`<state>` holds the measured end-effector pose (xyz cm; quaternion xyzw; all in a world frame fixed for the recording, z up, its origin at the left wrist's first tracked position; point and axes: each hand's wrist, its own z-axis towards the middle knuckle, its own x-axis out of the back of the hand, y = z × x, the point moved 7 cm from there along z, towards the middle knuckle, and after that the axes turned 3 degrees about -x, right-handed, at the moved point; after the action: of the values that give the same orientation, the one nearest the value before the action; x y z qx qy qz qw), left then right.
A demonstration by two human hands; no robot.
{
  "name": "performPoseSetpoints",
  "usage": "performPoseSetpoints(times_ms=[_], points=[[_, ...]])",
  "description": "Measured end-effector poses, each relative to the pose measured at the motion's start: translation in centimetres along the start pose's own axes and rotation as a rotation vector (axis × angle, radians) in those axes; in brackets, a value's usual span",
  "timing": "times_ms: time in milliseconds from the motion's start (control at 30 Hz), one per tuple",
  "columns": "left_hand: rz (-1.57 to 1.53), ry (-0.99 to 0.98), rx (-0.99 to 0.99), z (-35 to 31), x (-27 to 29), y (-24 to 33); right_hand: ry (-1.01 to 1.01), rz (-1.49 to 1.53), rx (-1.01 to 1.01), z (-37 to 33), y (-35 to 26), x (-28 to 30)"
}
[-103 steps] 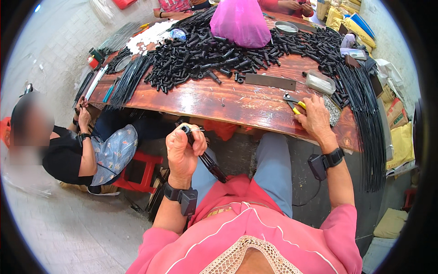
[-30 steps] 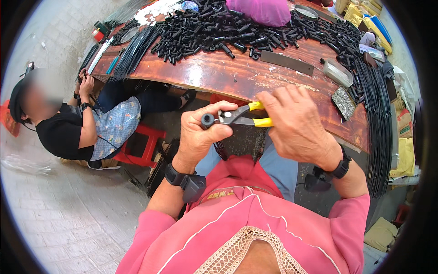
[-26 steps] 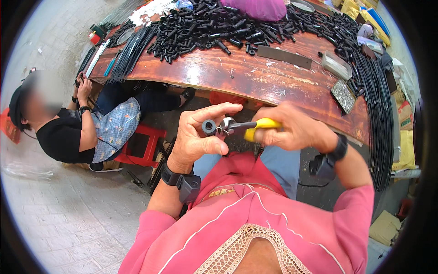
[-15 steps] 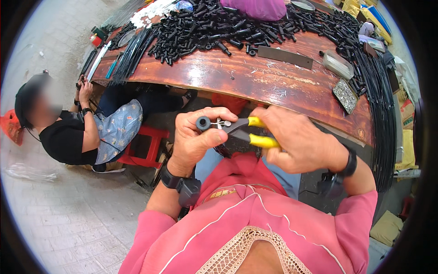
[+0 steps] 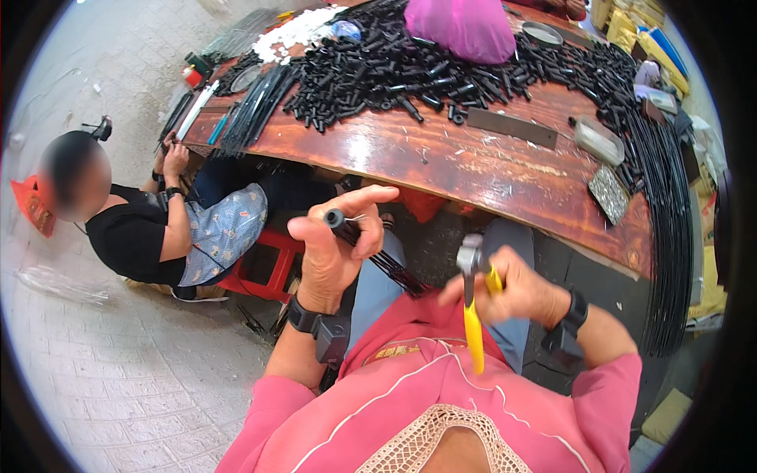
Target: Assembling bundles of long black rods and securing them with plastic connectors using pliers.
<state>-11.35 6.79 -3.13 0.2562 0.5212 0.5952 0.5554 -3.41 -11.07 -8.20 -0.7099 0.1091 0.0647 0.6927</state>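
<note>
My left hand (image 5: 331, 248) holds a short black tube (image 5: 336, 218) across the palm, with thumb and forefinger stretched out and the other fingers curled around it. A thin pale wire (image 5: 353, 217) sticks out by the tube's open end. Thin black strands (image 5: 394, 268) run from below this hand toward my lap. Lower and to the right, my right hand (image 5: 512, 292) holds pliers (image 5: 471, 335) with yellow handles, apart from the tube. The plier handles are spread wide and the jaws point upward. Slight blur softens the right fingers.
Ahead is a wooden table (image 5: 394, 154) with a heap of black tubes (image 5: 378, 75), a metal strip (image 5: 512, 128), a clear plastic box (image 5: 598, 140) and a tray of small metal pieces (image 5: 608, 195). Black rods (image 5: 662, 236) hang at right. A person (image 5: 150, 225) sits at left.
The pliers have come away from the tube and moved down and right, their handles spreading. My left thumb and forefinger have opened out. The view has shifted slightly.
</note>
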Motion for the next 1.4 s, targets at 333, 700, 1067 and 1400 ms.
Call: performPoseSetpoints(times_ms=[333,700,1067,1400], points=[[-0.165,0.182,0.111,0.5,0.9,-2.2,-0.228,0.361,-0.235,-2.4,1.7,-6.7],[0.003,0.286,0.188,-0.5,-0.4,-2.2,0.491,-1.308,0.202,2.3,-6.1,-1.8],[0.039,0.205,0.210,-0.9,-0.5,-2.0,0.672,-1.595,0.397,2.7,-6.9,-1.5],[0.242,-0.010,0.012,-1.7,-2.5,-0.9,-0.517,-0.348,-0.455,2.9,-2.9,0.5]])
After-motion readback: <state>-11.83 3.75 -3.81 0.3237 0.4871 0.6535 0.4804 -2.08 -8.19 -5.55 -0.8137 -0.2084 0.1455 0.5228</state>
